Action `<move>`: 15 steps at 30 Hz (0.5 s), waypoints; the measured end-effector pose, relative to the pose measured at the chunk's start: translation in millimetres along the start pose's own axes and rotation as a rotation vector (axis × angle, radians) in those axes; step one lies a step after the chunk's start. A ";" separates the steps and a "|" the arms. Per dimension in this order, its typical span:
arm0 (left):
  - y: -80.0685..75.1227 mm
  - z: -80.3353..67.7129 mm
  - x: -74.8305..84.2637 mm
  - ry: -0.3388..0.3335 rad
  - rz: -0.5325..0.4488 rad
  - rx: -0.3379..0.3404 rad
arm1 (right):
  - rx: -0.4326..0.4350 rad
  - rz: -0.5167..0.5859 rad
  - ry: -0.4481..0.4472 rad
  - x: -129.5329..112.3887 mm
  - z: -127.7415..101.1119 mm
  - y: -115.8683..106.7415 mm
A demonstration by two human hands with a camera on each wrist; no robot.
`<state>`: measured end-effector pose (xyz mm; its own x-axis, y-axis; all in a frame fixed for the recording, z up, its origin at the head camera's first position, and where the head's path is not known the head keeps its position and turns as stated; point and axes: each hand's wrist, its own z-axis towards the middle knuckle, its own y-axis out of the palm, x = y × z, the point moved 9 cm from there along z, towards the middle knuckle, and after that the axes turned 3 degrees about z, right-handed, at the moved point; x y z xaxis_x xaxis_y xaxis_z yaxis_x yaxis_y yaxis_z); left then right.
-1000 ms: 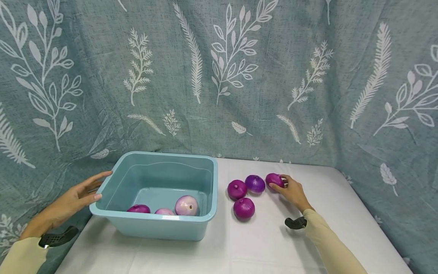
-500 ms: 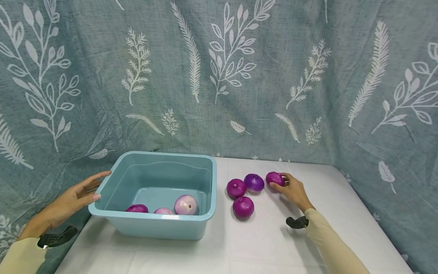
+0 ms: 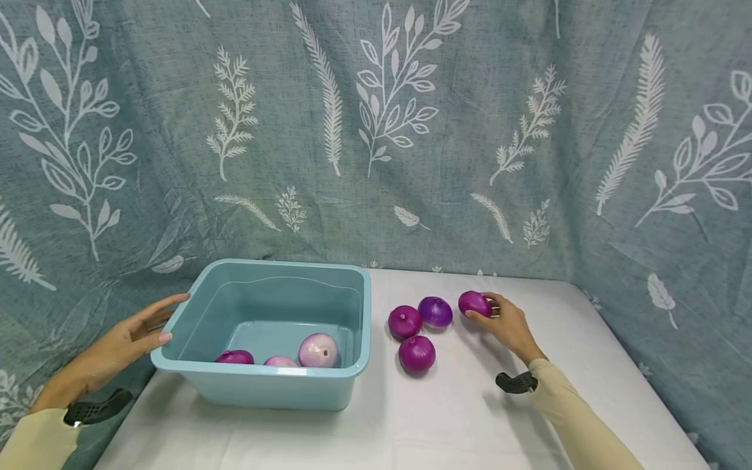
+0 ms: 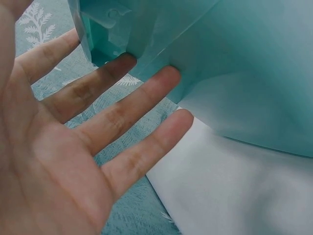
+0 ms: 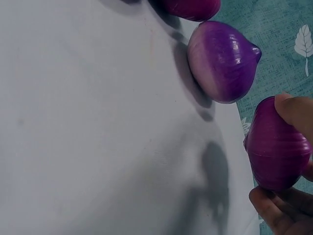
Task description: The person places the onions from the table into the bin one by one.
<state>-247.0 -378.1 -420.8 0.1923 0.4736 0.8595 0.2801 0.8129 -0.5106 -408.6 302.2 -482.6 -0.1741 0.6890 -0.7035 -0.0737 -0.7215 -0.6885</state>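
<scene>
One red onion [image 3: 473, 303] sits pinched in our right hand [image 3: 510, 326]. Our left hand [image 3: 120, 339], fingers spread, touches the blue tub [image 3: 364, 313].

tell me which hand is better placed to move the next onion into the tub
Right. The right hand already grips an onion; the left hand lies open against the tub.

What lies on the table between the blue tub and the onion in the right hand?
Three purple onions lie on the white cloth between the tub and the held onion in the right hand, shown in the head view.
</scene>
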 end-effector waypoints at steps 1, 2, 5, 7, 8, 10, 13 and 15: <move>0.0 0.0 0.0 0.000 -0.005 0.001 | 0.000 0.001 -0.004 -1.6 -0.1 -0.9; 0.0 -0.1 0.0 -0.001 -0.010 0.002 | 0.000 0.005 -0.007 -3.5 -0.3 -1.8; 0.0 -0.3 -0.7 -0.006 -0.025 0.002 | -0.002 0.008 -0.019 -9.6 -0.8 -3.4; 0.1 -0.1 -0.8 -0.010 -0.028 0.002 | -0.001 0.007 -0.025 -13.3 -1.7 -4.2; 0.2 0.0 -0.7 -0.011 -0.031 0.002 | 0.000 0.007 -0.030 -15.7 -2.4 -4.7; 0.5 0.4 -0.5 -0.013 -0.033 0.001 | 0.006 0.005 -0.045 -20.9 -3.3 -5.5; 1.0 0.8 -0.3 -0.016 -0.033 -0.001 | 0.011 0.009 -0.065 -30.4 -5.1 -6.0; 1.6 0.8 -0.3 -0.021 -0.036 -0.004 | 0.011 0.014 -0.077 -37.0 -6.6 -5.7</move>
<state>-247.3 -376.6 -421.8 0.1629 0.4513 0.8774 0.2904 0.8279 -0.4798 -395.3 281.3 -453.8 -0.2497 0.6721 -0.6970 -0.0815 -0.7319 -0.6765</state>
